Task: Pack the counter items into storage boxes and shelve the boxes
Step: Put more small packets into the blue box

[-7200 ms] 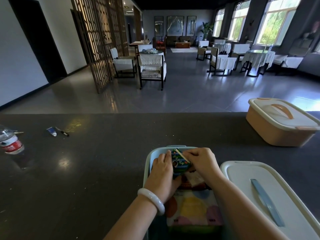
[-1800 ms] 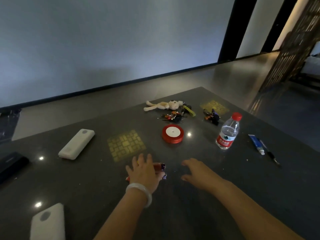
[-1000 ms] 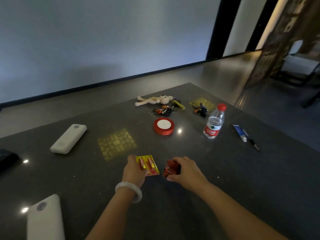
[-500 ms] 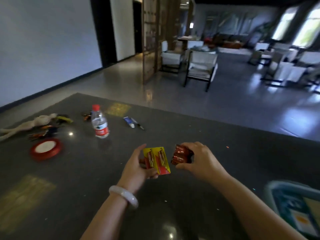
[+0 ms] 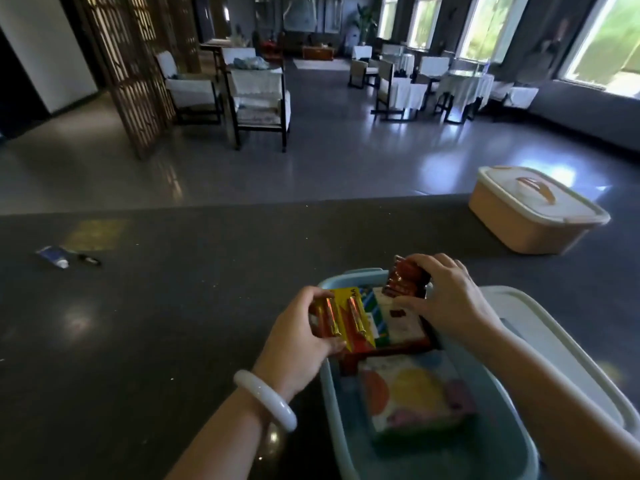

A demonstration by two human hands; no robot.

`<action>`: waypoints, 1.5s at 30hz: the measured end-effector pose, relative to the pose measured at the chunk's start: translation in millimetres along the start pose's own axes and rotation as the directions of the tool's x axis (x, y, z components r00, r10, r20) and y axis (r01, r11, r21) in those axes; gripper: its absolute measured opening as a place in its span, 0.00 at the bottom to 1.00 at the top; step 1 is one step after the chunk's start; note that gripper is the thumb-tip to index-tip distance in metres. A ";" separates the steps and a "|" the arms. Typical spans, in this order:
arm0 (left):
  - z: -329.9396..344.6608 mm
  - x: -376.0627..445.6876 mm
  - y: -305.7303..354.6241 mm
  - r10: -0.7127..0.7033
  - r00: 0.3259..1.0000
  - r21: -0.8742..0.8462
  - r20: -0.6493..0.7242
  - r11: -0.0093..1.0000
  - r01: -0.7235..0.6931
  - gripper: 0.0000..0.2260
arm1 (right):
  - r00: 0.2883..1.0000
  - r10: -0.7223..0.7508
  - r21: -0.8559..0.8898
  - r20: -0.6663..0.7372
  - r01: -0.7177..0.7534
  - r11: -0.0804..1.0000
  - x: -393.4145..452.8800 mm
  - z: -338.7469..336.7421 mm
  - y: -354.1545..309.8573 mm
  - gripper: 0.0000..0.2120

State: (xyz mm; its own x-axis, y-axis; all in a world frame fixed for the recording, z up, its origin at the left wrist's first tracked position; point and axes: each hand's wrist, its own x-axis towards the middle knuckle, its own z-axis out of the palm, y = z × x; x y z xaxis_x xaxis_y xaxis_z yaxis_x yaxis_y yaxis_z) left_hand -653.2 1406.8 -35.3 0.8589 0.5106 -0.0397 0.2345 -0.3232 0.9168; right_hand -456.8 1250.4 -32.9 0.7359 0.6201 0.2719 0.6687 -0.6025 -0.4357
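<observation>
An open light-blue storage box (image 5: 512, 420) sits on the dark counter (image 5: 173, 323) in front of me. Inside lie a colourful patterned box (image 5: 415, 393) and a white-and-red carton (image 5: 398, 320). My left hand (image 5: 298, 337) grips a yellow-and-red battery pack (image 5: 346, 320) over the box's left rim. My right hand (image 5: 446, 296) holds a small dark-red packet (image 5: 405, 278) above the box's far end. The box's white lid (image 5: 554, 348) lies to the right, partly hidden by my right arm.
A closed orange storage box (image 5: 530, 213) with a white lid stands at the counter's far right. A small blue tube (image 5: 52, 256) and a dark pen-like object (image 5: 90, 259) lie at the far left. Beyond the counter is a hall with chairs and tables.
My view has swung right from the counter's left end. Both hands picked up the battery pack and red packet there and have carried them over the blue box.
</observation>
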 end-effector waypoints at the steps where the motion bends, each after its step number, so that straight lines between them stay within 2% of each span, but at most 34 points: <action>1: 14.0 -1.3 3.3 -0.014 0.999 0.038 0.036 0.999 0.012 0.28 | 1.000 0.007 -0.008 -0.009 -0.007 1.000 -5.4 -0.9 10.2 0.33; 5: 65.9 -10.2 14.6 -0.057 0.978 0.151 0.202 0.988 0.027 0.30 | 0.996 0.038 0.011 -0.077 -0.038 0.999 -20.0 1.4 36.9 0.33; 9: 110.1 -13.8 23.5 -0.149 0.965 0.219 0.216 0.971 0.100 0.33 | 0.997 0.060 0.110 -0.051 -0.054 0.992 -24.6 9.0 47.3 0.32; 11: 126.9 -12.5 25.2 -0.151 0.965 0.237 0.213 0.967 0.099 0.34 | 0.999 0.049 0.156 -0.021 -0.046 0.987 -25.0 10.5 52.2 0.31; 15: 147.3 -6.1 18.5 -0.174 0.977 0.270 0.125 0.953 0.135 0.25 | 0.998 0.046 0.227 -0.032 -0.038 0.973 -22.7 12.0 57.2 0.30; 18: 154.8 0.5 9.6 -0.182 0.981 0.204 0.071 0.965 0.164 0.17 | 0.998 0.037 0.234 -0.053 -0.024 0.972 -21.9 14.9 57.6 0.31; 20: 157.5 1.7 7.3 -0.161 0.985 0.192 0.060 0.970 0.146 0.14 | 0.998 0.018 0.217 -0.067 -0.004 0.976 -21.5 16.9 57.7 0.31; 23: 159.4 1.1 6.5 -0.126 0.991 0.248 0.034 0.962 0.114 0.16 | 0.998 0.010 0.207 -0.068 0.004 0.978 -20.3 19.0 58.8 0.32; 26: 156.3 2.7 5.4 -0.041 0.999 0.454 0.026 0.891 0.025 0.24 | 0.997 -0.010 0.207 -0.077 0.026 0.978 -20.6 21.7 60.3 0.32; 35: 155.8 -1.4 10.2 0.003 0.999 0.667 0.045 0.744 -0.033 0.31 | 0.995 -0.042 0.175 -0.086 0.056 0.983 -21.2 24.3 62.4 0.32; 38: 144.5 -4.2 16.9 0.034 0.999 0.637 0.005 0.771 -0.029 0.31 | 0.996 -0.049 0.167 -0.079 0.062 0.984 -21.0 23.5 62.0 0.32; 42: 99.2 -10.4 13.5 0.223 0.972 0.597 -0.074 0.790 -0.136 0.23 | 0.997 -0.047 0.168 -0.056 0.056 0.984 -21.6 22.2 61.2 0.33; 45: 64.7 -11.2 -1.2 0.256 0.950 0.565 -0.181 0.818 -0.113 0.19 | 0.997 -0.053 0.170 -0.054 0.061 0.983 -22.1 21.5 59.6 0.33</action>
State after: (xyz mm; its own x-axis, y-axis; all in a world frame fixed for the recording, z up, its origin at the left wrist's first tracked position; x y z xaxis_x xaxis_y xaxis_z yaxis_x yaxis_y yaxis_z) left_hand -633.6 1350.0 -61.6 0.7933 0.5462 0.2691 0.3517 -0.7718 0.5297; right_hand -435.5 1211.5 -83.3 0.7044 0.6227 0.3406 0.6845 -0.4691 -0.5581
